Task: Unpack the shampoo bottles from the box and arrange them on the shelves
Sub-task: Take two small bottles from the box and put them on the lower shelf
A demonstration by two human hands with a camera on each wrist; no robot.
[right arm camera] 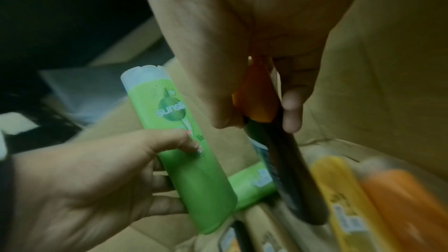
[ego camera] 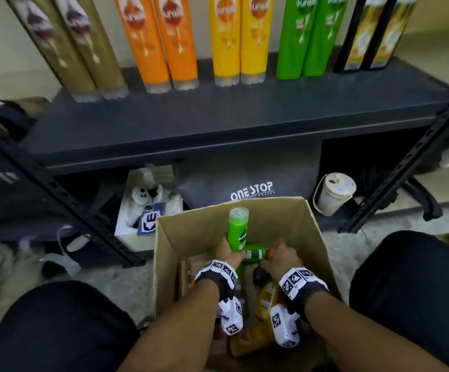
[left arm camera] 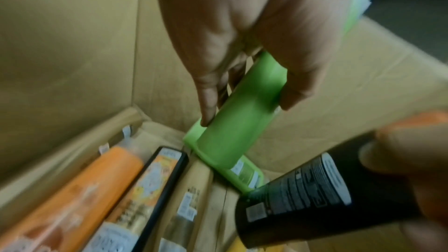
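Note:
My left hand (ego camera: 228, 251) grips a green shampoo bottle (ego camera: 238, 229) by its lower part and holds it cap-up above the open cardboard box (ego camera: 191, 226). In the left wrist view the fingers (left arm camera: 208, 102) and thumb wrap the green bottle (left arm camera: 240, 118). Deeper in the box, my right hand (ego camera: 281, 257) grips a black bottle (right arm camera: 286, 170) near its orange cap (right arm camera: 259, 101). A second green bottle (ego camera: 254, 253) lies in the box between the hands. Orange (left arm camera: 80, 189), yellow (right arm camera: 339, 194) and gold bottles lie at the bottom.
The dark shelf (ego camera: 218, 116) ahead carries pairs of gold, orange, yellow (ego camera: 238, 38), green (ego camera: 306, 36) and black-gold bottles at its back. Below it are a grey bag (ego camera: 253, 189), a white bucket (ego camera: 334, 191) and a small box. Black uprights (ego camera: 406, 167) flank the shelf.

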